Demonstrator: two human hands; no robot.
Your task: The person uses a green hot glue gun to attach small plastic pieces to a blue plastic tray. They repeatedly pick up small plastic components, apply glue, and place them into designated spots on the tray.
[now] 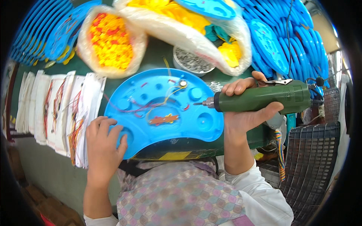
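Note:
My right hand [246, 121] is wrapped round a green electric screwdriver [264, 97], its thumb along the underside. The tool lies sideways, and its thin bit points left, over the right part of a blue curved plastic shell [151, 88]. My left hand [103, 141] rests at the shell's left end with fingers apart and bent over the rim. Inside the shell are a small brown circuit board [163, 119], thin red and yellow wires and a small round metal part [183, 83]. Whether the bit touches the shell I cannot tell.
White bundles with coloured wires [60, 113] lie at left. Behind stand a bag of yellow and red parts [111, 41], a bag of larger yellow pieces [230, 52] and a tub of screws [192, 62]. Blue shells [294, 41] are stacked at both back corners. A black crate [313, 158] stands right.

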